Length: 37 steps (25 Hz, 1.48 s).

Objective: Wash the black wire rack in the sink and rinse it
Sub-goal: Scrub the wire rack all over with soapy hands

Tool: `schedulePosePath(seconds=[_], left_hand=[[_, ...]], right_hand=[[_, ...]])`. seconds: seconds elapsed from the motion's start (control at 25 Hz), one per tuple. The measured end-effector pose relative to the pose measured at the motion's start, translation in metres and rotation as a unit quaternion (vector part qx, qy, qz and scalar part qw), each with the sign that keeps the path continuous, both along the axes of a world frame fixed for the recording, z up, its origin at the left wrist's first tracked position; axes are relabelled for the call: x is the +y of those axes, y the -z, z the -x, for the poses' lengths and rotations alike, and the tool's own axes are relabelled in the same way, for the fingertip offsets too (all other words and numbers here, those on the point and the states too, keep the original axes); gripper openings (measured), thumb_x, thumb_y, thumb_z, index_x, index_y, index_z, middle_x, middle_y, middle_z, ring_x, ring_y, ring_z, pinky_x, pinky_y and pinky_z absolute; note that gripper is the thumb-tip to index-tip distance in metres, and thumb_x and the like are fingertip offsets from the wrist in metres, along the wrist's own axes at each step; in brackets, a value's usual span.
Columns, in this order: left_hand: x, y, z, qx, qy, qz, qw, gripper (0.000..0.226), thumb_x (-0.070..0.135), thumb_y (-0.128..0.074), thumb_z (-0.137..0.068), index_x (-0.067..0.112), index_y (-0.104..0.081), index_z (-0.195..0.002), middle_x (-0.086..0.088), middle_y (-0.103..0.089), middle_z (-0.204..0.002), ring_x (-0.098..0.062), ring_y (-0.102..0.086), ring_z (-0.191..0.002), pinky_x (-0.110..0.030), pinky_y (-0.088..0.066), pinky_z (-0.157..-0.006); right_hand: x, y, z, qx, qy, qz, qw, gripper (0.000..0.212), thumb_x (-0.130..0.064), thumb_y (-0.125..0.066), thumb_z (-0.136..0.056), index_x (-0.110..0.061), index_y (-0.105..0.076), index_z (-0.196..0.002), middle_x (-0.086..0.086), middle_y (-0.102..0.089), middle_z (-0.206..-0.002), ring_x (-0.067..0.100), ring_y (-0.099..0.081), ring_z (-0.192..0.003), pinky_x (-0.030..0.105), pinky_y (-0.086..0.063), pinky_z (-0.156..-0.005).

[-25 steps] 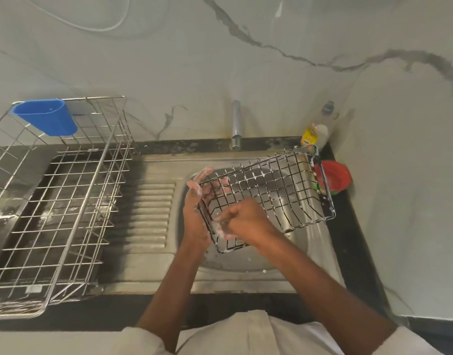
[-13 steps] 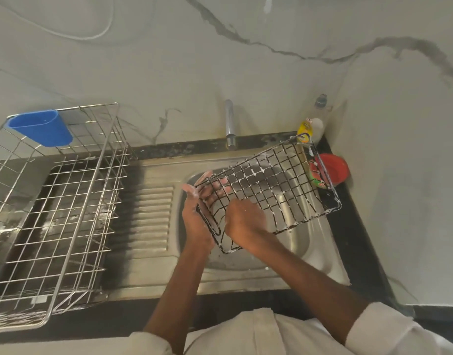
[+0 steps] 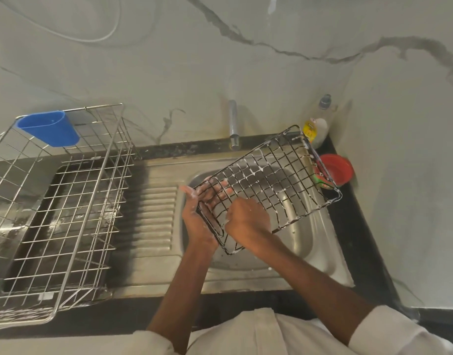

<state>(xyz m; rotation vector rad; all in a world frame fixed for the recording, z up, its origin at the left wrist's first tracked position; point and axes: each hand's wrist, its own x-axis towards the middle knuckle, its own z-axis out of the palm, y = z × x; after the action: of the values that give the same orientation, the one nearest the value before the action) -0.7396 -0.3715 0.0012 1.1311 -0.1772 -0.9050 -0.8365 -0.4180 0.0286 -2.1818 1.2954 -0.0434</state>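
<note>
So the black wire rack (image 3: pixel 271 185) is held up over the sink (image 3: pixel 304 242), tilted, with its long axis running from the near-left corner by the wrists up to the far-right corner next to the red bowl (image 3: pixel 339 169). Both hands are bunched at that same near-left end, so the whole far end of the rack is left hanging out unsupported, well away from any fingers. The left hand (image 3: pixel 202 213) is placed under and behind the mesh, fingers spread and seen through the grid, with the thumb side out past the rack's left edge; it looks like a support more than a clamp. The right hand (image 3: pixel 247 221) is set on top of the wires, fingers curled down, and it can't really be told whether a scrubber or just the wire is being pinched, since the fingertips are covered by the back of the hand. White suds are seen on the wires and on the left hand, so scrubbing is probably the step in hand, rinse not yet done. The tap (image 3: pixel 233 124) stands just beyond the rack's far long edge; no water stream can be made out. The soap bottle (image 3: pixel 319 129) is partly blocked by the rack's corner, and something green and red by the bowl is too cluttered to identify.
</note>
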Motion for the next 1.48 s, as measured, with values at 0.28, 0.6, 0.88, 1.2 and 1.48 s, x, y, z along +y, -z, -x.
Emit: schedulePosePath(seconds=[0.28, 0.6, 0.88, 1.2, 1.48], left_hand=[[-0.006, 0.002, 0.015, 0.061, 0.026, -0.026, 0.997, 0.066, 0.067, -0.043, -0.102, 0.01, -0.077, -0.099, -0.009, -0.078, -0.085, -0.022, -0.076, -0.079, -0.03, -0.062, -0.065], [-0.006, 0.004, 0.009, 0.055, -0.003, -0.014, 0.998, 0.089, 0.071, -0.054, -0.086, -0.002, -0.066, -0.136, -0.026, -0.073, -0.127, -0.039, -0.071, -0.114, -0.048, -0.057, -0.098], [-0.007, 0.005, 0.01, 0.065, 0.002, -0.031, 0.997, 0.066, 0.064, -0.045, -0.102, 0.009, -0.082, -0.1, -0.01, -0.081, -0.092, -0.022, -0.078, -0.08, -0.031, -0.064, -0.068], [-0.005, 0.01, 0.007, 0.073, 0.014, -0.032, 0.997, 0.082, 0.075, -0.053, -0.086, 0.005, -0.073, -0.123, -0.023, -0.077, -0.115, -0.033, -0.077, -0.098, -0.039, -0.064, -0.079], [-0.003, 0.009, 0.0, 0.092, -0.018, -0.041, 0.995, 0.063, 0.058, -0.042, -0.108, 0.019, -0.088, -0.089, -0.01, -0.083, -0.101, -0.022, -0.079, -0.081, -0.031, -0.064, -0.066]], right_hand=[[-0.017, -0.013, -0.022, -0.138, 0.017, 0.075, 0.987, 0.013, -0.012, -0.071, -0.094, -0.015, -0.079, -0.103, 0.004, -0.078, -0.096, 0.019, -0.072, -0.083, 0.032, -0.061, -0.08], [-0.015, -0.003, -0.011, -0.244, 0.071, -0.072, 0.965, 0.013, -0.007, -0.079, -0.088, -0.015, -0.081, -0.098, -0.006, -0.078, -0.091, -0.003, -0.069, -0.071, 0.008, -0.053, -0.063], [-0.017, -0.004, -0.005, -0.075, -0.062, -0.028, 0.995, 0.008, -0.011, -0.079, -0.087, -0.015, -0.083, -0.092, 0.001, -0.079, -0.091, 0.013, -0.071, -0.079, 0.031, -0.06, -0.081], [-0.01, 0.002, -0.009, -0.253, 0.081, -0.126, 0.956, 0.012, -0.007, -0.081, -0.085, -0.014, -0.082, -0.095, -0.004, -0.08, -0.091, 0.003, -0.073, -0.076, 0.03, -0.064, -0.077], [-0.001, -0.019, 0.011, -0.175, -0.088, -0.094, 0.976, 0.007, -0.008, -0.078, -0.082, -0.013, -0.082, -0.085, -0.003, -0.079, -0.085, 0.007, -0.074, -0.074, 0.027, -0.061, -0.073]])
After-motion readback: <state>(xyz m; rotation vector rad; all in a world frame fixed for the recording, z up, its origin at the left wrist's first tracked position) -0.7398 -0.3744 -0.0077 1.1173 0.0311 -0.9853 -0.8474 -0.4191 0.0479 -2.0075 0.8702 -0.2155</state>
